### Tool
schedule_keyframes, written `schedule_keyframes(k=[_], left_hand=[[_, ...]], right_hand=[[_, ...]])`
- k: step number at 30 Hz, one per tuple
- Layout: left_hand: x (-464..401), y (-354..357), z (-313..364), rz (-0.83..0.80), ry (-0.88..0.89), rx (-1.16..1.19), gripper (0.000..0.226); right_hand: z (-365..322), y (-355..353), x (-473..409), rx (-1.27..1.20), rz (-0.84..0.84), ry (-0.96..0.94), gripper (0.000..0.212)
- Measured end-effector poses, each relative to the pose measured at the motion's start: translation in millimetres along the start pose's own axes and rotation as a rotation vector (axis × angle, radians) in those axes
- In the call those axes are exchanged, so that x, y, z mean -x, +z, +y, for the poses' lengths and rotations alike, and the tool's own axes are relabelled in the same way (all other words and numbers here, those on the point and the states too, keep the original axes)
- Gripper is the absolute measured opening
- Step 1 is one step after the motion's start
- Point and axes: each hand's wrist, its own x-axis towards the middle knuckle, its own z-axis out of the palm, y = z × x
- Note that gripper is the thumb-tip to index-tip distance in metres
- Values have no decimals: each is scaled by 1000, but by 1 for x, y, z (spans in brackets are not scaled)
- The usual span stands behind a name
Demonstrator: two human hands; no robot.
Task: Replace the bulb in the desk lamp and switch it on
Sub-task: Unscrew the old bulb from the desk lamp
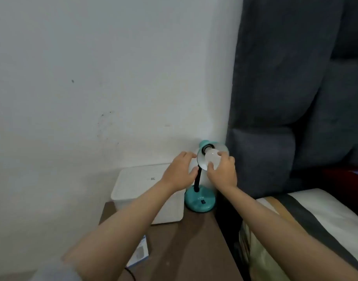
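Desk lamp: teal round base at far right corner of counter, black gooseneck upright, teal shade tilted toward camera, silvery inside. Bulb: white, frosted, unlit, seated at black socket inside shade, globe pointing outward.

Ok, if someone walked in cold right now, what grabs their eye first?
The teal desk lamp in the corner, its shade tipped toward the camera. The right hand has its grip on the white bulb at the socket, while the left hand steadies the shade's edge. Left of the lamp sits a white box.
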Motion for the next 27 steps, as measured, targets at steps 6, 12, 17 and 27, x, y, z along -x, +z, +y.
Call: schedule_keyframes(k=[6,12,17,27], left_hand=[[-37,13,-3,15,27,1,39],[-67,30,-12,39,59,18,35],[-76,38,-20,144,75,72,34],[-79,40,-25,185,28,125,35]], right_hand=[[10,11,-17,-75,33,4,53],[22,25,-32,-155,84,-35,52],[32,36,-37,-246,158,-77,50],[35,44,-38,-189,183,-175,52]])
